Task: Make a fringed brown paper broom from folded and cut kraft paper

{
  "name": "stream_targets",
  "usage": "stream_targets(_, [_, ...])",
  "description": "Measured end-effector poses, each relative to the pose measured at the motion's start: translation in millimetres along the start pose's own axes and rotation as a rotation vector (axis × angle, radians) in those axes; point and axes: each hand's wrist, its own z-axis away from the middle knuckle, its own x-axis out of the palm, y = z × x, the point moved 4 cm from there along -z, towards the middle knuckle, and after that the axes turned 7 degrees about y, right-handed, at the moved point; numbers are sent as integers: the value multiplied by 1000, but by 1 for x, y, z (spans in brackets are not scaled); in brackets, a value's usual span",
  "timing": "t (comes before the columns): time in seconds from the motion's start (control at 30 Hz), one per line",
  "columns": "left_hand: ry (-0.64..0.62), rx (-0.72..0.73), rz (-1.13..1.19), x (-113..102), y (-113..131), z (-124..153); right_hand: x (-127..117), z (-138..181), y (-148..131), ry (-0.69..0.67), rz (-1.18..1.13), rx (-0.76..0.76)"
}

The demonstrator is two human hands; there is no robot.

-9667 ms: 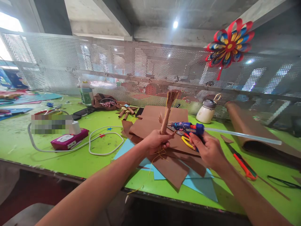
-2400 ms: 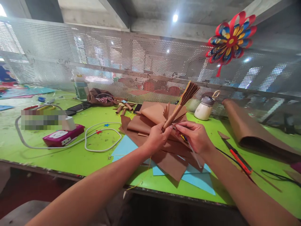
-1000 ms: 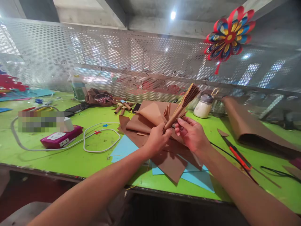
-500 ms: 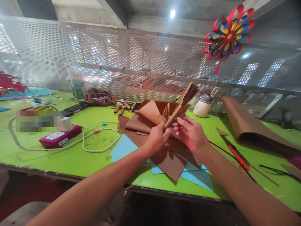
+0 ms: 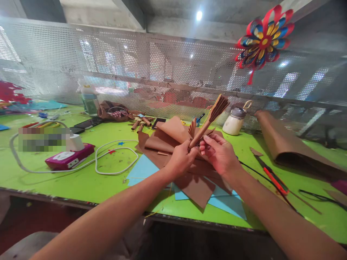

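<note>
My left hand is closed around the lower end of a brown paper tube that slants up to the right. Its upper end opens into a pleated, brush-like bunch with a yellowish edge. Beside the tube's base sticks out a small pleated paper fan. My right hand pinches thumb and fingers at another pleated brown piece close to the tube; the fingertips partly hide it. Under both hands lie loose brown paper sheets and light blue paper.
On the green table, a purple power strip and white cable are left. An orange-handled cutter, a brown paper roll and a white bottle are right. Small brown tubes lie behind. A perforated screen stands at the back.
The brown paper behind the held tube has dropped lower, uncovering a dark flat object and a blue item at the back. Both hands have barely moved.
</note>
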Motion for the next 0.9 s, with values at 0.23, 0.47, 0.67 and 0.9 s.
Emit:
stream_targets(0.23, [-28,-4,36,0,0,1,-1,-2,1,-19,-11,-9])
stream_targets(0.47, [-85,-67,232,-1,0,1,-2,-1,0,-39,-36,16])
stream_targets(0.67, [-87,-84,396,1,-2,0,-2,0,-2,-54,-37,-5])
stream_targets(0.9, [-48,-114,453,-4,1,-2,5,6,1,-85,-40,50])
